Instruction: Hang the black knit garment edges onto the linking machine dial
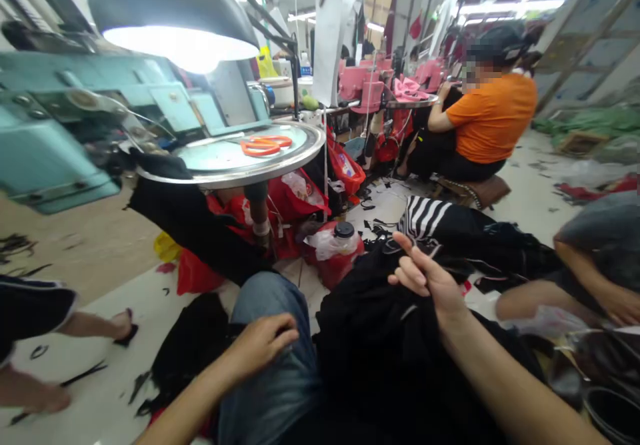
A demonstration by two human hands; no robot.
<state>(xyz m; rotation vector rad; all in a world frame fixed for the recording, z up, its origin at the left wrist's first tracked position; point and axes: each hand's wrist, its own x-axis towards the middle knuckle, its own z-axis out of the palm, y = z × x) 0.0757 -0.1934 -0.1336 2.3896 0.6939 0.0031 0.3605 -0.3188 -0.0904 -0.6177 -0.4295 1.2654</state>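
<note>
My left hand [263,346] rests on the blue jeans [280,311] at my knee, loosely bent, fingers not closed on anything. Raised over a heap of black cloth [370,305], my right hand [425,277] has its index finger stretched out and the others partly curled, with nothing visible in it. A black garment with white stripes [425,215] lies beyond that hand. From the teal sewing machine [60,138] at the left, a strip of black fabric [200,225] hangs toward my knee. Orange-handled scissors [265,145] lie on its round metal-rimmed table [310,148].
A bright lamp [175,18] hangs over the machine. Red bags [345,165] and a black-lidded container [344,230] stand below. A person in an orange shirt [495,118] sits near pink machines [363,81]. Another person's arm [590,275] is at right; legs [95,325] show at left.
</note>
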